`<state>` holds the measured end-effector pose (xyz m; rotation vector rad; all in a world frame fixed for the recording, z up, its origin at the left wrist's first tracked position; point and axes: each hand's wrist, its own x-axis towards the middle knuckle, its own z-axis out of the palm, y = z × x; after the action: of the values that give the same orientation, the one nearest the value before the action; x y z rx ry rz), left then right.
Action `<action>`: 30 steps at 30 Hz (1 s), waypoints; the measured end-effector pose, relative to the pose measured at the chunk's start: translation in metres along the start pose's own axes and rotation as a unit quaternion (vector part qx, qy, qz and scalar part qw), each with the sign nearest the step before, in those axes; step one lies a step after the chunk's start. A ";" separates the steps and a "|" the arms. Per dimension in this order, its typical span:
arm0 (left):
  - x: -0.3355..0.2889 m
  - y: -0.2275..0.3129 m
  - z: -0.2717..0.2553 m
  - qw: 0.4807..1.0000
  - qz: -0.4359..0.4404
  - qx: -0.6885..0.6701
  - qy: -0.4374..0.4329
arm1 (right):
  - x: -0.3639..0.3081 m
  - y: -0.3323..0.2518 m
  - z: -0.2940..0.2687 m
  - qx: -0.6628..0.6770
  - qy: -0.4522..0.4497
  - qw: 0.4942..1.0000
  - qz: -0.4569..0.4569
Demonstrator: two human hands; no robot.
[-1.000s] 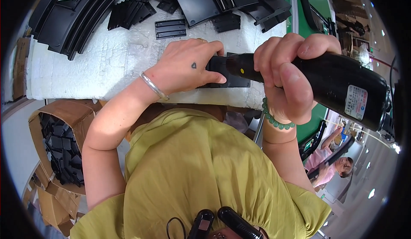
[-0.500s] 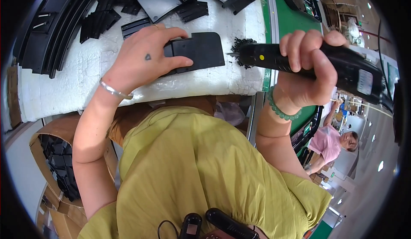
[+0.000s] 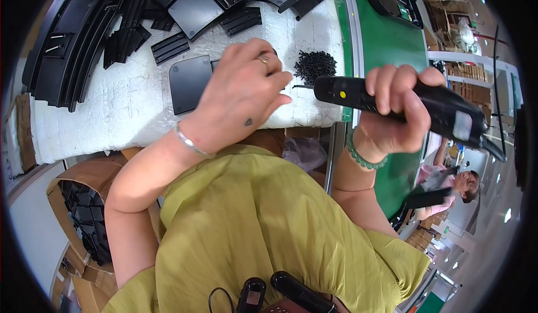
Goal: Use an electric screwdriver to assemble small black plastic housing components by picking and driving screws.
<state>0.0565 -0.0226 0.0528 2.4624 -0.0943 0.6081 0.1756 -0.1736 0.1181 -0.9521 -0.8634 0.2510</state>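
My right hand (image 3: 399, 108) grips a black electric screwdriver (image 3: 342, 91) held level, its thin bit pointing left. The tip is beside a heap of small black screws (image 3: 315, 67) on the white foam-covered surface. My left hand (image 3: 238, 91) is over a flat black panel (image 3: 189, 83) and hides much of it; the panel's rounded, smooth end shows left of the wrist. The left thumb and index finger point toward the screws with a gap between them, while the other fingertips are partly hidden.
Black plastic parts (image 3: 196, 11) are piled along the far side, with long curved ones (image 3: 70, 49) at far left. A cardboard box (image 3: 103, 173) of black parts stands lower left. Right of the white foam (image 3: 140, 125) runs a green work surface (image 3: 386, 44). Another person (image 3: 440, 187) is at right.
The panel has been turned and shifted left. My left hand has moved right across it, toward the screws. The screwdriver has come slightly nearer to me, its bit now below the heap.
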 end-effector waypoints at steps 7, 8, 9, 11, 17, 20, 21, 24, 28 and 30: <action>0.001 0.001 0.015 0.994 -0.002 -0.092 0.050 | 0.000 -0.023 0.005 0.057 -0.086 0.994 -0.022; 0.000 0.002 0.014 0.995 -0.002 -0.092 0.049 | 0.000 -0.024 0.006 0.070 -0.105 0.992 -0.020; -0.001 0.002 0.010 0.995 -0.001 -0.090 0.046 | 0.001 -0.026 0.008 0.073 -0.105 0.992 -0.018; -0.002 0.003 0.004 0.995 -0.004 -0.086 0.042 | 0.002 -0.028 0.014 0.028 -0.142 0.989 -0.008; -0.010 0.003 -0.012 0.998 0.066 0.011 -0.011 | 0.010 -0.024 0.019 0.031 -0.235 0.971 0.021; -0.017 0.004 -0.019 0.998 0.055 0.013 -0.021 | 0.012 -0.016 0.027 0.053 -0.221 0.974 0.020; -0.017 0.003 -0.019 0.999 0.049 0.016 -0.017 | 0.007 -0.001 0.034 0.065 -0.180 0.981 -0.043; -0.024 -0.001 -0.020 0.999 0.036 0.032 -0.009 | 0.007 0.005 0.046 0.075 -0.153 0.985 -0.017; -0.031 -0.011 -0.020 1.000 -0.002 0.015 0.026 | 0.011 0.004 0.046 0.094 -0.209 0.973 0.021; -0.032 -0.015 -0.029 0.997 -0.023 0.002 0.067 | 0.008 0.016 0.058 0.088 -0.178 0.980 0.007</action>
<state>0.0194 0.0040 0.0515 2.4123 0.0164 0.7522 0.1402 -0.1246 0.1261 -0.7577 -1.1426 0.5124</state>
